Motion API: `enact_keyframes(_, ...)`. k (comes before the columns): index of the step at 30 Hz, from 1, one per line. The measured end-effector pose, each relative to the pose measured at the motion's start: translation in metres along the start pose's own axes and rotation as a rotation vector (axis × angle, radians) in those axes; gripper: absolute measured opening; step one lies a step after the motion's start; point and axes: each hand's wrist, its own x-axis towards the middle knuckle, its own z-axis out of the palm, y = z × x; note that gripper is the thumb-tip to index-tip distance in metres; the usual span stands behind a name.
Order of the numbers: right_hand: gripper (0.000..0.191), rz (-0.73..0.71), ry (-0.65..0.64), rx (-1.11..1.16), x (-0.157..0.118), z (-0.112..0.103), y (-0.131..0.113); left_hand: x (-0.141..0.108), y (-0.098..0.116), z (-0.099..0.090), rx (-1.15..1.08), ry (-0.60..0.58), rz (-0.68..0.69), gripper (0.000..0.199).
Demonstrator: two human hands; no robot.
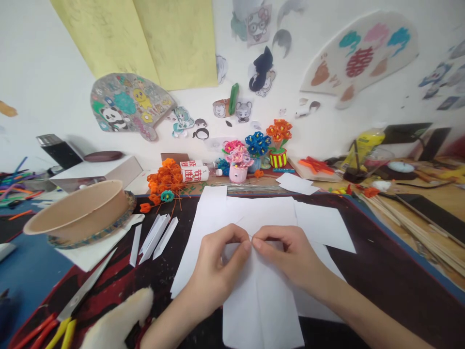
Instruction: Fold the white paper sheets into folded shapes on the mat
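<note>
A creased sheet of white paper [259, 310] hangs down from between both hands at the middle of the view. My left hand [225, 257] pinches its top edge between thumb and forefinger. Right beside it, fingertips nearly touching, my right hand [286, 252] pinches the same edge. A crease runs down the middle of the sheet. Beneath and behind the hands lie more white sheets [261, 208] on the dark mat. Several narrow folded paper strips [154, 237] rest to the left of them.
Scissors [80, 295] with red and yellow handles lie at lower left, near a white fluffy object [119, 320]. A beige bowl [76, 208] stands at left. Orange flowers [165, 179], bottles and small flower pots [238, 167] line the back by the wall. Thin sticks [414, 232] lie at right.
</note>
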Motion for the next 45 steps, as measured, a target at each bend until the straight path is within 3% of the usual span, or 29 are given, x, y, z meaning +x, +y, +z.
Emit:
enact_keyframes(7, 0.02, 0.001, 0.032, -0.112, 0.002, -0.006, -0.002, 0.006, -0.005, -0.003, 0.12, 0.052, -0.079, 0.022)
enact_keyframes(12, 0.018, -0.035, 0.198, -0.487, 0.011, -0.009, 0.018, 0.014, -0.023, 0.0, 0.244, 0.129, -0.212, 0.024)
enact_keyframes(16, 0.009, -0.061, 0.279, -0.714, 0.011, -0.003, 0.04, 0.014, -0.031, 0.009, 0.524, 0.106, -0.212, 0.025)
enact_keyframes(18, 0.031, -0.091, 0.305, -0.791, 0.01, 0.002, 0.045, 0.013, -0.03, 0.012, 0.661, 0.082, -0.202, 0.028)
enact_keyframes(20, 0.042, -0.104, 0.311, -0.861, 0.007, 0.007, 0.047, 0.012, -0.028, 0.014, 0.758, 0.061, -0.209, 0.03)
enact_keyframes(27, 0.039, -0.135, 0.191, -1.025, 0.005, 0.015, 0.051, 0.01, -0.028, 0.009, 1.002, -0.001, -0.303, 0.036)
enact_keyframes(36, 0.042, -0.112, 0.135, -1.141, 0.005, 0.016, 0.058, 0.007, -0.027, 0.005, 1.01, -0.013, -0.358, 0.036)
enact_keyframes(45, 0.041, -0.141, 0.233, -0.945, 0.004, 0.014, 0.044, 0.006, -0.024, 0.0, 0.76, -0.043, -0.348, 0.043)
